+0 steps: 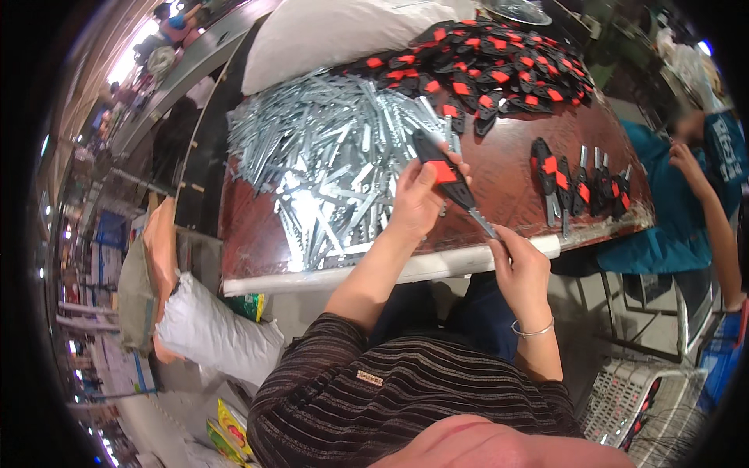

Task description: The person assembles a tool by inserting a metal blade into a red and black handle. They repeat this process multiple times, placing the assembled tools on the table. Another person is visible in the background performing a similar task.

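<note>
My left hand (415,201) is closed around a black plastic handle piece (454,189) with a red patch, held slantwise above the table's front edge. From its lower end a narrow metal strip (482,221) sticks out, and the thumb and fingers of my right hand (521,265) pinch the strip's far end. Left of my hands lies a wide heap of loose shiny metal strips (312,148). To the right, several black-and-red pieces (583,187) with metal strips sticking out lie in a loose row.
A large pile of black-and-red pieces (515,66) covers the table's far right, beside a big white sack (335,35). White padding (374,269) edges the reddish-brown table (491,148). Another person (702,179) sits at the right. White sack (214,327) and plastic basket (620,398) stand below.
</note>
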The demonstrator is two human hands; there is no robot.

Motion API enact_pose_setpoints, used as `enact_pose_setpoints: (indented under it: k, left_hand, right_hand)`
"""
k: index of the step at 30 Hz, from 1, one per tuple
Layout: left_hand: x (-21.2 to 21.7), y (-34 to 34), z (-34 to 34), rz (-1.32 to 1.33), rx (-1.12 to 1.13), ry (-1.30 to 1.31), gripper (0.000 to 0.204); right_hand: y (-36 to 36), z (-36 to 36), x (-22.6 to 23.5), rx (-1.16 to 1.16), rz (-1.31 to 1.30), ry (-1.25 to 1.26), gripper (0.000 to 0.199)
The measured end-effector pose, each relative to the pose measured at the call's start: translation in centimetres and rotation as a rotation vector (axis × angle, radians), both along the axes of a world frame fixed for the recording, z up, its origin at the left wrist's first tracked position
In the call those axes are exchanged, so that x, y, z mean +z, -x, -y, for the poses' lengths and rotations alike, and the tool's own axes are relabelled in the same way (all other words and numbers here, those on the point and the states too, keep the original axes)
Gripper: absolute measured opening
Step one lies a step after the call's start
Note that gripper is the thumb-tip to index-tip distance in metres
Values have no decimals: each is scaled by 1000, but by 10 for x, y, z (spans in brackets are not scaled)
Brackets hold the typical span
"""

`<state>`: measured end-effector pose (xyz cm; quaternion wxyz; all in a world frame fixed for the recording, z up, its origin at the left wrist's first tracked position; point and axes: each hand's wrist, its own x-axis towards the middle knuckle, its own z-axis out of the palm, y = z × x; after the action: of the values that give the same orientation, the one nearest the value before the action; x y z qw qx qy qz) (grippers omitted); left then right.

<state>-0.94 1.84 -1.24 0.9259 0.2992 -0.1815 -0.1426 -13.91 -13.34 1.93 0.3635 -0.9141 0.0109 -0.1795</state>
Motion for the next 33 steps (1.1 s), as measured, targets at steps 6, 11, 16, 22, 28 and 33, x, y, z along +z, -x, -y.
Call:
enact_pose_setpoints:
  k: [6,11,16,22,28,33]
  left_hand:
    - [-3,22,18,-14,-118,-15,50]
    - [-4,20,15,-10,-131,-21,49]
    - [-2,21,23,-37,-148,-24,49]
    - [-2,22,19,-35,-129,-79,50]
    - [-6,19,16,-31,-101,-57,47]
    - [-3,19,15,-32,-59,-18,47]
  right_hand:
    - [-10,-16,-2,84,-65,-378,47]
    - [-9,-1,-21,190,-81,-416,58]
    - [-8,-7,-4,148,-87,-367,55]
    - [-16,-10,-14,240,53,-419,55]
    - [-18,-9,-11,198,-13,-234,57]
    - [-11,2,-5,221,-234,-671,56]
